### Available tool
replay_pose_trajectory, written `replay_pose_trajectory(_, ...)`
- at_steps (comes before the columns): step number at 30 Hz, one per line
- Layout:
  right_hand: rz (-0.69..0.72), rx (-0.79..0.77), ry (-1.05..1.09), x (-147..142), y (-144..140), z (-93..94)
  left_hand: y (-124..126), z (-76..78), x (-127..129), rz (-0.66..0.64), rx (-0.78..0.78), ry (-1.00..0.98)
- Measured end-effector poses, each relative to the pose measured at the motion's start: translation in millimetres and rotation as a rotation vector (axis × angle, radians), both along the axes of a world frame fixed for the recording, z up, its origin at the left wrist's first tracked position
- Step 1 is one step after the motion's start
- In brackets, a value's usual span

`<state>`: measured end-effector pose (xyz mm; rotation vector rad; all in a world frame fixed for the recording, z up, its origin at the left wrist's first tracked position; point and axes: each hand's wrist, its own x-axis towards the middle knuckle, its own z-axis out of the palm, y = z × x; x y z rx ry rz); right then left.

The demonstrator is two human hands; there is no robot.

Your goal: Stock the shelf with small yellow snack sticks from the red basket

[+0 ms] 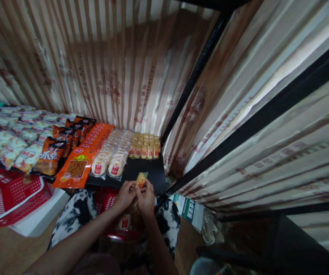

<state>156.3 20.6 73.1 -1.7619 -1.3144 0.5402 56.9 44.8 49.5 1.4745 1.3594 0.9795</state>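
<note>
Both hands pinch 1 small yellow snack packet (141,179), the left hand (126,194) at its lower left edge and the right hand (146,198) under it. Just beyond the grip lies the black shelf (149,172), with rows of yellow packets (145,146) further back and round cakes (112,157) to their left.

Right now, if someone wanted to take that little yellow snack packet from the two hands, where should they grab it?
Probably by its upper half, coming from above and the shelf side. The packet stands roughly upright, its lower end pinched between the left hand and right hand, so only the top is free. It looks flat, so pinch its two faces.
</note>
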Motion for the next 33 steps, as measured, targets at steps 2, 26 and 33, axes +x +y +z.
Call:
replay_pose_trajectory(2,0.007,0.015,-0.035,0.2,5.8,1.3,4.2,2.8,0.6,0.016,-0.013,-0.022)
replay_pose_trajectory(26,0.030,0.030,-0.137,-23.7,87.7,-11.7,26.5,21.7,-4.4,0.153,-0.013,-0.147)
replay_pose_trajectory(33,0.082,0.090,-0.057,-23.9,104.8,-17.2,36.3,31.3,6.0,0.195,-0.042,-0.365)
